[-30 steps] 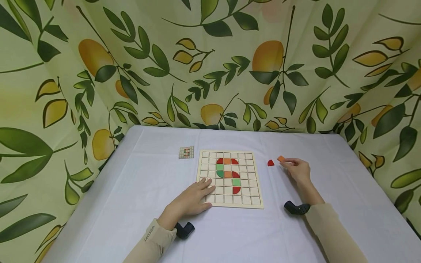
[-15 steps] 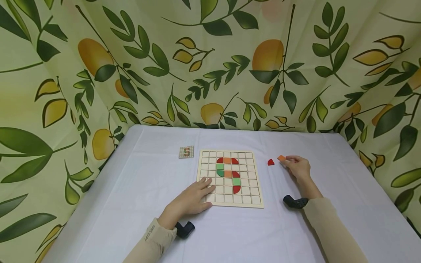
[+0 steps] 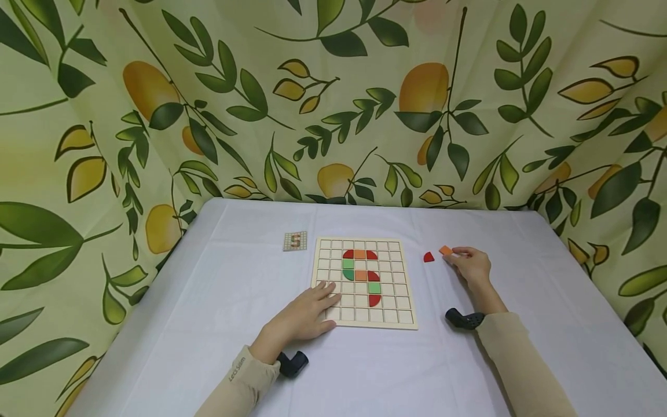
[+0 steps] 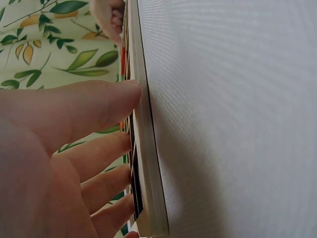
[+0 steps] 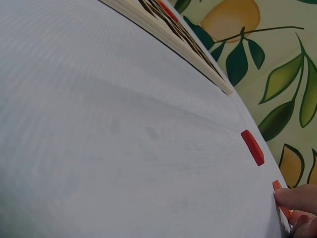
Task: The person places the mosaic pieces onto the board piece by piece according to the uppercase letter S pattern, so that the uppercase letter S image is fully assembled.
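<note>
A wooden grid board [image 3: 393, 289] lies on the table with red, orange and green tiles set in an S-like shape. On its lower left corner rests my left hand [image 3: 304, 313], fingers spread over the squares; in the left wrist view the thumb [image 4: 119, 94] touches the board's edge. Right of the board, my right hand [image 3: 471, 268] pinches an orange square tile [image 3: 445, 250] between thumb and fingers, at or just above the cloth. Beside that tile lies a red quarter-round tile [image 3: 428, 257], apart from the fingers, seen edge-on in the right wrist view.
A small card [image 3: 295, 241] printed with a similar S-like pattern lies beyond the board's upper left corner. White cloth [image 3: 234, 260] covers the table. A curtain [image 3: 365, 168] with fruit and leaves hangs behind it. Black devices [image 3: 294, 365] are worn at both wrists.
My right wrist and forearm have shifted slightly forward and left, while the fingers stay at the orange tile. The left hand and the tiles on the board have not moved.
</note>
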`<act>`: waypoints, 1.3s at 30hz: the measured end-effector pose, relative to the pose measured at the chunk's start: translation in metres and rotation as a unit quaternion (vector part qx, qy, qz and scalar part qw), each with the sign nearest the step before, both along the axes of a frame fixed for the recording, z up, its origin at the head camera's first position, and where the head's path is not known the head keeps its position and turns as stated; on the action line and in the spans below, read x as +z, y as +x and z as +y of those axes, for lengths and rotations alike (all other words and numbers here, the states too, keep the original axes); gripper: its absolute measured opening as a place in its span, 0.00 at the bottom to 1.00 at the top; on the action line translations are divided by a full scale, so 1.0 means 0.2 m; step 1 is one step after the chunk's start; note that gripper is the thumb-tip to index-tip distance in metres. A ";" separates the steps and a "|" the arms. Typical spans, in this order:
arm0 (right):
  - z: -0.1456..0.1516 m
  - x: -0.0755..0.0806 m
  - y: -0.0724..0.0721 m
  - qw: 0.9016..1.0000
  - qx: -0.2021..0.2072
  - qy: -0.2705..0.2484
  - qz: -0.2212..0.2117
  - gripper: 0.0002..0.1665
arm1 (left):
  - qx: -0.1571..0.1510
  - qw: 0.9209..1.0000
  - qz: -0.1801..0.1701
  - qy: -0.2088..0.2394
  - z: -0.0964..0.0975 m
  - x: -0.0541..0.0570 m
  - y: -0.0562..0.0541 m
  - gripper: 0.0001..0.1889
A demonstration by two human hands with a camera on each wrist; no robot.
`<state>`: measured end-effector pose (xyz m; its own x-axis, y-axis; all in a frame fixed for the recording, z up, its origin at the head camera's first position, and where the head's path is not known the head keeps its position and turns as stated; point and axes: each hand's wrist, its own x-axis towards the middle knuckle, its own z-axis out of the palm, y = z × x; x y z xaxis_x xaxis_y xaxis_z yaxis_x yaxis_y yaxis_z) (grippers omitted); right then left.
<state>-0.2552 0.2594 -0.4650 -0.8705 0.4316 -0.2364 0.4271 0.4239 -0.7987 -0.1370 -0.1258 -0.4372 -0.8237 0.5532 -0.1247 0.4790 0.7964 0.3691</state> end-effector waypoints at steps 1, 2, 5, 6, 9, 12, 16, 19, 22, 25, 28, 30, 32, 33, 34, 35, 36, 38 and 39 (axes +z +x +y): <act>0.00 0.00 0.00 1.000 0.000 0.001 0.000 0.28 | -0.001 1.000 0.001 0.000 0.00 0.00 0.00 0.30; 0.00 0.00 0.00 1.000 -0.001 0.003 0.000 0.27 | -0.001 1.000 0.001 0.000 0.00 0.00 0.00 0.30; -0.01 0.00 0.00 1.000 -0.002 0.008 -0.002 0.26 | 0.000 1.000 0.000 0.000 0.00 0.00 0.00 0.30; -0.01 0.00 0.00 1.000 -0.003 0.009 -0.003 0.26 | 0.000 1.000 0.000 0.001 0.00 0.00 0.00 0.30; -0.01 0.00 0.00 1.000 -0.007 0.010 -0.003 0.26 | 0.000 1.000 -0.001 0.002 0.00 0.00 0.00 0.30; -0.01 0.00 0.00 1.000 -0.011 0.009 -0.005 0.26 | -0.001 1.000 0.001 0.001 0.00 0.00 0.00 0.30; -0.01 0.00 0.01 1.000 -0.014 0.007 -0.007 0.26 | -0.002 1.000 0.002 -0.001 0.00 0.01 0.00 0.30; 0.00 0.01 0.01 1.000 -0.009 0.004 -0.003 0.26 | 0.000 1.000 0.000 0.000 0.00 0.01 0.00 0.30; 0.00 0.01 0.02 1.000 -0.005 -0.002 -0.001 0.27 | 0.000 1.000 0.000 0.001 0.00 0.01 0.00 0.30; 0.00 0.02 0.03 1.000 -0.002 -0.005 0.000 0.28 | 0.003 1.000 -0.004 0.003 0.00 0.01 0.00 0.30; 0.00 0.02 0.04 1.000 0.002 -0.004 -0.001 0.28 | 0.006 1.000 -0.007 0.007 0.00 0.01 0.00 0.30; -0.01 0.02 0.04 1.000 0.007 -0.002 0.000 0.27 | 0.006 1.000 -0.007 0.008 0.00 0.01 0.00 0.30; -0.01 0.03 0.05 1.000 0.012 -0.003 0.002 0.27 | 0.005 1.000 -0.006 0.008 0.00 0.01 0.00 0.30; -0.02 0.03 0.05 1.000 0.016 -0.005 0.006 0.28 | 0.004 1.000 -0.005 0.007 0.00 0.01 0.00 0.30; -0.02 0.03 0.06 1.000 0.018 -0.005 0.008 0.27 | 0.003 1.000 -0.005 0.007 0.00 0.01 0.00 0.30; -0.02 0.03 0.06 1.000 0.020 -0.003 0.008 0.27 | 0.003 1.000 -0.005 0.007 0.00 0.01 0.00 0.30; -0.02 0.03 0.06 1.000 0.021 -0.002 0.009 0.27 | 0.003 1.000 -0.006 0.007 0.00 0.01 0.00 0.30; -0.03 0.03 0.07 1.000 0.023 0.000 0.012 0.28 | 0.002 1.000 -0.006 0.008 0.00 0.01 0.00 0.30; -0.04 0.03 0.07 1.000 0.024 -0.001 0.013 0.28 | 0.003 1.000 -0.007 0.008 0.00 0.01 0.00 0.30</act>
